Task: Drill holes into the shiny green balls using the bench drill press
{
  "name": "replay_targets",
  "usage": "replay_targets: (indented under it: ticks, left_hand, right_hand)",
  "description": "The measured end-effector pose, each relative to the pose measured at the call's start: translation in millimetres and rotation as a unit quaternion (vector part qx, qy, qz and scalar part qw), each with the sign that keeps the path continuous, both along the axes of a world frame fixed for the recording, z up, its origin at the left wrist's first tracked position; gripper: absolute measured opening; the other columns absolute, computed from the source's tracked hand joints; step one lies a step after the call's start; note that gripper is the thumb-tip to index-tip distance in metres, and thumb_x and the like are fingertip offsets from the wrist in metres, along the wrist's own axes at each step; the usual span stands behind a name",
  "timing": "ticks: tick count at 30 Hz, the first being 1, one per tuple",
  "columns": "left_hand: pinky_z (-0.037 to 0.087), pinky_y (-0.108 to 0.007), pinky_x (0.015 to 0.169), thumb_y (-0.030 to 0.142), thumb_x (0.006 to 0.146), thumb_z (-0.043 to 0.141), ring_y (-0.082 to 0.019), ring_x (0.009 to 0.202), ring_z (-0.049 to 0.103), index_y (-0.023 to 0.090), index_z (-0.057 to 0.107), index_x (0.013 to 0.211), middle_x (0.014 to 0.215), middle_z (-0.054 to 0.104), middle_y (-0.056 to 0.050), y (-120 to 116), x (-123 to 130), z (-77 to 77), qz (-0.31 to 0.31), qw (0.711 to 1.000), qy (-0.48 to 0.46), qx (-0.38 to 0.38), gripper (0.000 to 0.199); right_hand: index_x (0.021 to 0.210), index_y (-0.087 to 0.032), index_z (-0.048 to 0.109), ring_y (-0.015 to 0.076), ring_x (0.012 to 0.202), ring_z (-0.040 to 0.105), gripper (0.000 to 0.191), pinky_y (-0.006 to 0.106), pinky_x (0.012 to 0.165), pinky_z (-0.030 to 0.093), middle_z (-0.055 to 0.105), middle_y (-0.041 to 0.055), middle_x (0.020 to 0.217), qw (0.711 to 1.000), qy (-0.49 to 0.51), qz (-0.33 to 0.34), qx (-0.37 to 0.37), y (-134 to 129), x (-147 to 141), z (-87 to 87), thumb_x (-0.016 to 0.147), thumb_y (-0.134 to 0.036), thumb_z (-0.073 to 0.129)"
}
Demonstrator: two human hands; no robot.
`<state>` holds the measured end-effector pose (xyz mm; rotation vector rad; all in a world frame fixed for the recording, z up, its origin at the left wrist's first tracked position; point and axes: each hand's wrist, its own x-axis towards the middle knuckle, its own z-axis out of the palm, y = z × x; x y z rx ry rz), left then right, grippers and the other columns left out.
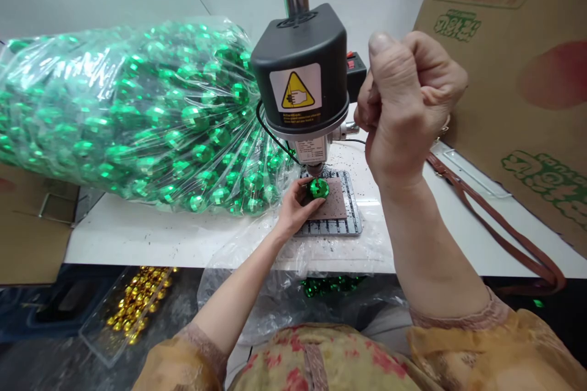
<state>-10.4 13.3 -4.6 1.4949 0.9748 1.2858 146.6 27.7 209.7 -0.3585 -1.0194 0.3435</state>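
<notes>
A shiny green faceted ball (319,188) is pinched between the thumb and fingers of my left hand (295,204). It rests on a brownish square pad (338,198) over the slotted metal base (351,229) of a small drill press (300,70), directly beneath the chuck. My right hand (413,98) is raised in a fist at the right side of the machine's black head. Its fingers curl beside the metal hub of the press; whatever they grip is hidden behind the hand.
At the left lies a big clear bag of green balls (183,116). Cardboard boxes (486,73) stand on both sides, with a brown strap (499,226) at the right. Gold balls (142,299) sit in a clear tray below the table edge. Dark shavings surround the base.
</notes>
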Motion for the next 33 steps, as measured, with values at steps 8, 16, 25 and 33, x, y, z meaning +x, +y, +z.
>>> replay_targets:
  ticks: [8,16,25,33]
  left_hand:
    - [0.049,-0.048,0.111,0.041,0.082,0.083,-0.027,0.126,0.062,0.022,0.058,0.122,0.132,0.064,-0.012,-13,4,-2.1,0.020,0.995,0.073,0.069,0.050]
    - [0.055,-0.045,0.102,0.044,0.083,0.082,-0.025,0.113,0.068,0.022,0.059,0.122,0.122,0.068,-0.011,-15,7,5.4,0.013,0.998,0.049,0.044,0.051]
    - [0.056,-0.046,0.102,0.046,0.082,0.083,-0.026,0.113,0.068,0.022,0.059,0.123,0.120,0.068,-0.011,-16,8,2.5,0.026,0.998,0.047,0.040,0.053]
    - [0.054,-0.046,0.104,0.048,0.082,0.082,-0.026,0.115,0.067,0.022,0.059,0.124,0.121,0.067,-0.010,-16,7,3.1,0.018,0.998,0.049,0.042,0.054]
  right_hand:
    - [0.056,-0.024,0.026,0.0087,0.038,0.025,0.062,0.032,0.038,0.021,0.026,-0.0050,0.048,0.998,-0.031,-0.034,-0.039,0,3,-1.2,0.083,-0.059,0.070]
    - [0.057,-0.024,0.028,0.0055,0.040,0.024,0.055,0.029,0.042,0.022,0.027,-0.0077,0.049,1.000,-0.022,-0.015,-0.006,-3,2,-5.1,0.088,-0.040,0.071]
    - [0.057,-0.020,0.025,0.0045,0.040,0.028,0.052,0.029,0.045,0.017,0.023,-0.0059,0.049,0.997,-0.014,-0.061,0.040,-16,-1,-35.8,0.092,-0.024,0.064]
    - [0.057,-0.017,0.021,0.0015,0.042,0.026,0.051,0.025,0.045,0.018,0.023,-0.0058,0.049,0.994,-0.029,-0.040,0.101,-20,-2,-44.4,0.091,-0.014,0.058]
